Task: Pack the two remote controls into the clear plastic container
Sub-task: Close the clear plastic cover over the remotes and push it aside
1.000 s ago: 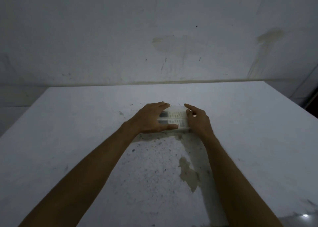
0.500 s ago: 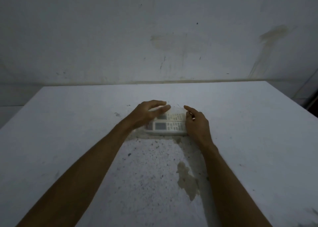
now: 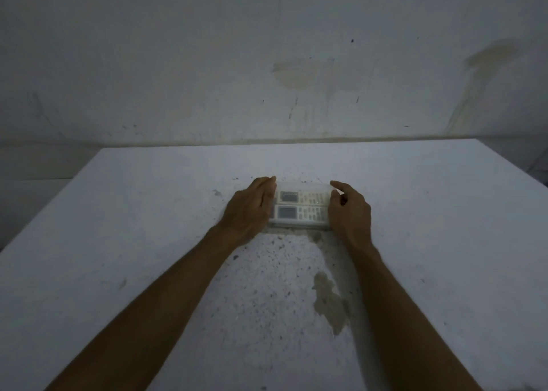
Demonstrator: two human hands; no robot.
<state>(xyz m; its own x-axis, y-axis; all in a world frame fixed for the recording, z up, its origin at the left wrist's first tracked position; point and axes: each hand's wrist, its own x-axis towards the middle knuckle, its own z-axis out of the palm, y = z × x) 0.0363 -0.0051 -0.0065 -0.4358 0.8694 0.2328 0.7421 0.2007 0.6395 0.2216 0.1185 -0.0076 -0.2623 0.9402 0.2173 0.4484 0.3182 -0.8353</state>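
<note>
Two pale remote controls lie side by side inside the clear plastic container (image 3: pixel 301 228) at the table's middle. The far remote (image 3: pixel 305 196) and the near remote (image 3: pixel 301 213) both have their grey screens to the left. My left hand (image 3: pixel 249 209) is pressed against the container's left end, fingers curled around its far corner. My right hand (image 3: pixel 350 212) rests against the right end, forefinger stretched over the far right corner. Whether a lid covers the container is hard to tell in the dim light.
The white table (image 3: pixel 148 242) is speckled with dark spots and has a brown stain (image 3: pixel 329 301) near my right forearm. A stained grey wall (image 3: pixel 267 64) rises right behind the table's far edge. The table's left and right edges fall away to the floor.
My left hand has slid off the top of the container to its left end, uncovering both remotes' screens. My right hand has stayed at the right end.
</note>
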